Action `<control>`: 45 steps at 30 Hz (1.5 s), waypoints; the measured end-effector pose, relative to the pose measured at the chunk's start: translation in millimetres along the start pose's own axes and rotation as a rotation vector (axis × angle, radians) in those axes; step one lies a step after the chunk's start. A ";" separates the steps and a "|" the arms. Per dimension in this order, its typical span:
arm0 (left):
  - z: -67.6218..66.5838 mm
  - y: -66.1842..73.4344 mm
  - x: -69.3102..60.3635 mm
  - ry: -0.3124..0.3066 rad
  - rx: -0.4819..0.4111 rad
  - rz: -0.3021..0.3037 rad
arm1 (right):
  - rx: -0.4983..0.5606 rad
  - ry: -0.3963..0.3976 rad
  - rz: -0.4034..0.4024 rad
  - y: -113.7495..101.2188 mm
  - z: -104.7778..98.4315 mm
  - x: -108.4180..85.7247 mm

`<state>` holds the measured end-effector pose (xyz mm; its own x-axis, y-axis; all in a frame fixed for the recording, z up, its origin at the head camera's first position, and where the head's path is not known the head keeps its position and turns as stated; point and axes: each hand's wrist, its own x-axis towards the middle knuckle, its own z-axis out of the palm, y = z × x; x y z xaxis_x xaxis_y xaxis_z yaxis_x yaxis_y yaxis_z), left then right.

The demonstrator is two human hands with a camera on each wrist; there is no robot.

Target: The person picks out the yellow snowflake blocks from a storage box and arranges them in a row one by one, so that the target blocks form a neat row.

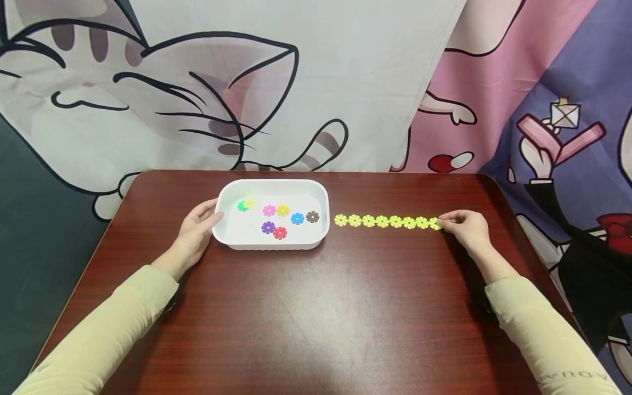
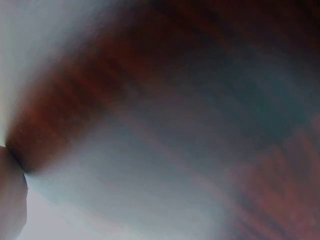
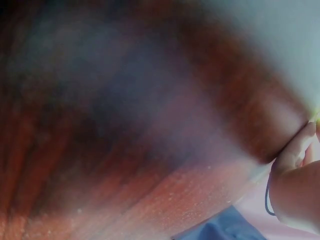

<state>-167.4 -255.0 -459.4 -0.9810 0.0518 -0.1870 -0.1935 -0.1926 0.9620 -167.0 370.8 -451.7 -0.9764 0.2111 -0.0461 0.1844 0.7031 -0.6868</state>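
Note:
A white plastic tray point(image 1: 271, 245) stands toward the back of the table, and my left hand point(image 1: 194, 227) grips its left side with the thumb over the rim. Several loose flower-shaped discs lie in it, among them a purple disc point(image 1: 268, 227), a red disc point(image 1: 280, 233) and a blue disc point(image 1: 297, 218). To the tray's right runs a straight row of yellow-green flower discs point(image 1: 382, 221), linked edge to edge. My right hand point(image 1: 466, 226) pinches the disc at the row's right end. Both wrist views are blurred and show little of either hand.
The brown wooden table point(image 1: 316, 307) has rounded back corners. Right behind it hangs a white curtain point(image 1: 365, 82) with a cartoon cat, beside a pink and purple printed cloth point(image 1: 498, 93).

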 end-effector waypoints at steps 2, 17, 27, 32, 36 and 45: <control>0.2 0.3 0.0 0.002 0.009 -0.003 | -0.026 0.007 -0.003 -0.4 0.1 -0.5; -0.4 -0.5 0.5 0.006 0.001 0.006 | -0.047 0.016 -0.006 -2.5 -0.8 -0.5; 0.9 2.5 -0.1 0.020 0.013 -0.037 | 0.134 -0.054 0.058 -2.2 -2.4 0.8; 1.1 1.7 0.1 0.018 0.004 -0.028 | 0.314 -0.082 0.084 -1.7 -3.6 0.6; 0.2 0.4 -0.1 0.013 0.014 -0.016 | 0.398 -0.089 0.099 -2.1 -3.6 2.1; 0.3 -1.4 1.6 0.004 0.012 0.004 | 0.388 -0.055 0.117 -9.9 -2.0 4.6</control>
<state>-168.7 -254.3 -461.0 -0.9817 0.0471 -0.1844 -0.1899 -0.1811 0.9650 -173.1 366.1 -443.6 -0.9579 0.2305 -0.1715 0.2486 0.3660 -0.8968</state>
